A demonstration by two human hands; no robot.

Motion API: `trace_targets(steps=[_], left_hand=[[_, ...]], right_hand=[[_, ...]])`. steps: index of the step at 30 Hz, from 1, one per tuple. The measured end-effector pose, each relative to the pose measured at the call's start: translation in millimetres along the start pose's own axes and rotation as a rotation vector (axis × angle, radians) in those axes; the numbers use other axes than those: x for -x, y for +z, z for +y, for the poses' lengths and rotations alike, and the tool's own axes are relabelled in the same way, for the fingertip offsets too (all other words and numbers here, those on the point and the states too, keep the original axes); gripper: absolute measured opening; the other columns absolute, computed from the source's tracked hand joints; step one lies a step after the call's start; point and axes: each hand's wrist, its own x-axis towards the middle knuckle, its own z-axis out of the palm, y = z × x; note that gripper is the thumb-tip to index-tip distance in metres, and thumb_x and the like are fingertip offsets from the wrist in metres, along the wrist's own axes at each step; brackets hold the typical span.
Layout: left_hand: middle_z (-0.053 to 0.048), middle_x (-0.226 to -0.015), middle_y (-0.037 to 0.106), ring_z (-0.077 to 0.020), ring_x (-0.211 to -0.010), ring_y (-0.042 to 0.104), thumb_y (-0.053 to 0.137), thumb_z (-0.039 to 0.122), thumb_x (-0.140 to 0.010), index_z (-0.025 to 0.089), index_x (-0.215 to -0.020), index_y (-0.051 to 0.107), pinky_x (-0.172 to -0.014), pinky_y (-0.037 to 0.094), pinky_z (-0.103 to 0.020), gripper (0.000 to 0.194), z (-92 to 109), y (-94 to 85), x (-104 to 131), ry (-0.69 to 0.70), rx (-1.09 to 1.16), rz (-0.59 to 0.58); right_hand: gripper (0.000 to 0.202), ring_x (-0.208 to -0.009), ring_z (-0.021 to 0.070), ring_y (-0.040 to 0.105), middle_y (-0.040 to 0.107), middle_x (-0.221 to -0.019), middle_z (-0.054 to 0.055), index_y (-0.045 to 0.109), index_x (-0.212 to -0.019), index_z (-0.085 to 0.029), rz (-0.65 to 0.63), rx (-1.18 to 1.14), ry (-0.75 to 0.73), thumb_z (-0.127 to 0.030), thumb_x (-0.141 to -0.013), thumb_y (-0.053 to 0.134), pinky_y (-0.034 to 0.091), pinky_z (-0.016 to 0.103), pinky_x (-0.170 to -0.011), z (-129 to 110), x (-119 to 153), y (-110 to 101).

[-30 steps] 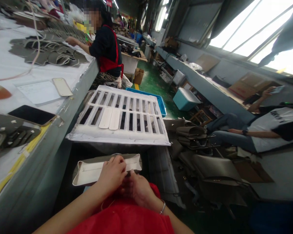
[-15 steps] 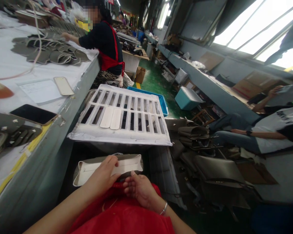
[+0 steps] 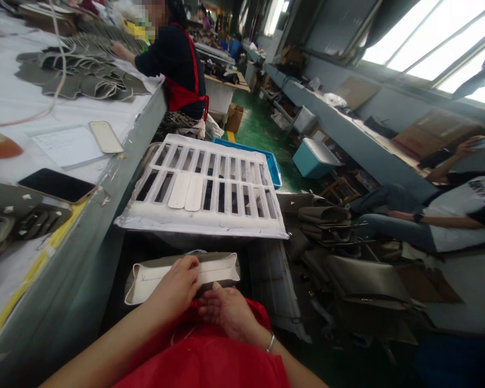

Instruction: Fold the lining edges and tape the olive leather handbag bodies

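Left hand (image 3: pixel 177 285) shifted slightly right on pale leather panel (image 3: pixel 153 276), grip closed on its edge; right hand (image 3: pixel 226 310) loosened beneath, fingers half-open, lower centre

A white slatted rack (image 3: pixel 204 188) sits in the middle. Two phones (image 3: pixel 105 137) (image 3: pixel 56 185) lie on the long table (image 3: pixel 117 161) at left. A teal box (image 3: pixel 316 159) stands on the green floor (image 3: pixel 262 132).

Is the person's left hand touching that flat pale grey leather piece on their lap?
Touching. The head view shows the left hand lying on top of the flat pale grey leather piece, its fingers pressed on the upper edge.
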Motion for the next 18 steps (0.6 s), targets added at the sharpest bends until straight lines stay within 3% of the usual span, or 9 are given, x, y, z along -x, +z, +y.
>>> trace_targets(steps=[11, 14, 16, 18], left_hand=[[-0.008, -0.101, 0.049, -0.0196, -0.095, 0.048, 0.045, 0.014, -0.079, 0.014, -0.063, 0.055, -0.087, 0.041, -0.034, 0.019, -8, -3.5, -4, 0.002, 0.066, -0.003], [-0.008, -0.108, 0.048, -0.0185, -0.096, 0.049, 0.048, 0.020, -0.079, 0.015, -0.072, 0.055, -0.086, 0.042, -0.032, 0.011, -16, -11.7, 6, 0.001, 0.133, 0.027], [-0.009, -0.114, 0.046, -0.0203, -0.101, 0.047, 0.052, 0.026, -0.078, 0.015, -0.083, 0.055, -0.088, 0.041, -0.034, 0.012, -25, -19.6, 18, 0.004, 0.094, 0.116], [-0.007, -0.114, 0.048, -0.0232, -0.105, 0.045, 0.055, 0.030, -0.077, 0.018, -0.082, 0.056, -0.090, 0.038, -0.039, 0.014, -33, -26.9, 31, 0.017, 0.002, 0.147]], right_hand=[[0.042, -0.054, 0.0152, 0.061, 0.064, -0.072, 0.012, 0.057, -0.080, -0.005, -0.020, 0.060, 0.089, -0.038, -0.091, 0.034, 0.042, 0.027, -0.055, -6, -2, 12], [0.041, -0.054, 0.0147, 0.060, 0.064, -0.072, 0.012, 0.057, -0.080, -0.005, -0.023, 0.053, 0.080, -0.040, -0.090, 0.036, 0.042, 0.026, -0.054, -5, -3, 15], [0.041, -0.054, 0.0146, 0.060, 0.064, -0.072, 0.012, 0.057, -0.080, -0.005, -0.029, 0.036, 0.071, -0.041, -0.089, 0.039, 0.042, 0.026, -0.054, -4, -4, 16], [0.040, -0.055, 0.0150, 0.061, 0.064, -0.072, 0.012, 0.057, -0.079, -0.005, -0.033, 0.024, 0.062, -0.041, -0.087, 0.042, 0.042, 0.026, -0.055, -4, -4, 17]])
